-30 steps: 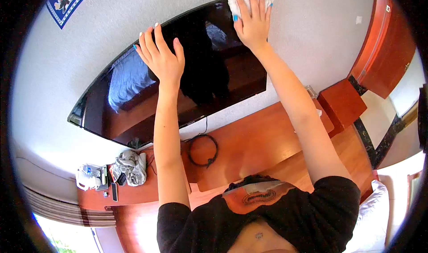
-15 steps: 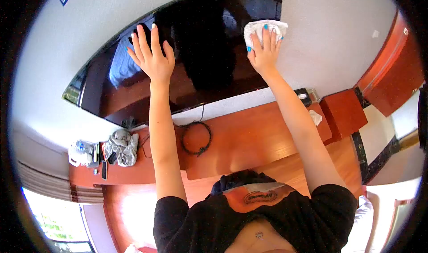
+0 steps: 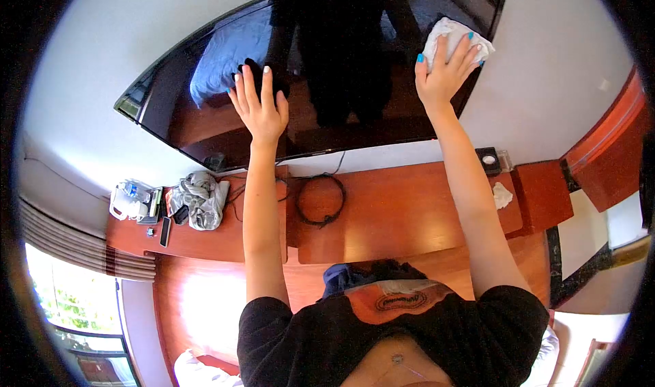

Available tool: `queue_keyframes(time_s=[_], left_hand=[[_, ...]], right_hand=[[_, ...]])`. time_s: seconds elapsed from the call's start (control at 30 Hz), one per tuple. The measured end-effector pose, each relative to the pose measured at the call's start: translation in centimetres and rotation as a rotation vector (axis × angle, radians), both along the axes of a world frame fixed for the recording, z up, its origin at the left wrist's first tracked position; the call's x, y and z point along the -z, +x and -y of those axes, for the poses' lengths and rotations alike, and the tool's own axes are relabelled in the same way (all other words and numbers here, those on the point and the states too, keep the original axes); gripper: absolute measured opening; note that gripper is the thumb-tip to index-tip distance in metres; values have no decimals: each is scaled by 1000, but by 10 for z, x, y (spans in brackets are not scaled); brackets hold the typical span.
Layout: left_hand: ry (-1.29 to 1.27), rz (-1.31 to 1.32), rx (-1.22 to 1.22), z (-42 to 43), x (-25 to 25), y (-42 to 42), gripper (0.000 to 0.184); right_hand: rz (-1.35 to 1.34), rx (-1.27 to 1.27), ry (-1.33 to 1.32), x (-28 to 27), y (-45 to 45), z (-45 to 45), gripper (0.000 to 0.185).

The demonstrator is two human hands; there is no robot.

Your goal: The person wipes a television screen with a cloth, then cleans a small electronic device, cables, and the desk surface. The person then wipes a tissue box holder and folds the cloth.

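A wide black television (image 3: 341, 66) hangs on the pale wall and reflects a dark figure and blue bedding. My left hand (image 3: 261, 110), fingers spread and holding nothing, is at the screen's left-centre, its fingertips at or close to the glass. Near the screen's right edge, my right hand (image 3: 445, 76) lies flat over a white cloth (image 3: 447, 33), pressing it to the glass with the fingers apart. The cloth sticks out past the fingertips.
Below the television runs a reddish wooden cabinet (image 3: 396, 216) with a coiled black cable (image 3: 300, 203). Toward its left lie a grey plastic bag (image 3: 205, 203) and a phone (image 3: 165, 231); toward its right, a crumpled tissue (image 3: 502, 195) and a small black box (image 3: 487, 160).
The view has shifted across the scene. My right hand and the white cloth have gone from the screen's top right corner down along its right side. My left hand has moved lower on the screen.
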State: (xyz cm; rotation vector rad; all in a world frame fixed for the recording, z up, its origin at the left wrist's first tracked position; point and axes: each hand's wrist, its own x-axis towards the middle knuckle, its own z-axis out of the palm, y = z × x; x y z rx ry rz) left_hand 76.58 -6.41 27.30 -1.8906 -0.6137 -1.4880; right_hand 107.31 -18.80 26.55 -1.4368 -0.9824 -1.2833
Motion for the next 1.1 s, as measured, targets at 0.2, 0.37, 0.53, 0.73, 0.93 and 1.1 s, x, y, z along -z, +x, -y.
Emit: queue_keyframes(time_s=[0.2,0.37,0.53,0.73,0.93,1.1], left_hand=[[1,-65,34,-24,1,-35,44],[14,-94,95,-42,8,-56,43],[3,-84,135,-52,12,-79,44],[-18,-63,169,-57,14,-100,45],[-39,-51,183,-42,17,-86,48],[-29,-66,216,-17,15,-44,47]], right_hand=[[-22,-29,26,-7,-55,-31,51],[90,-57,-30,-7,-121,-68,53],[167,-36,-208,-9,-201,-102,55],[317,-140,-225,-13,-262,-127,58],[398,-181,-238,-18,-244,-115,51],[328,-77,-273,-24,-182,-76,53]])
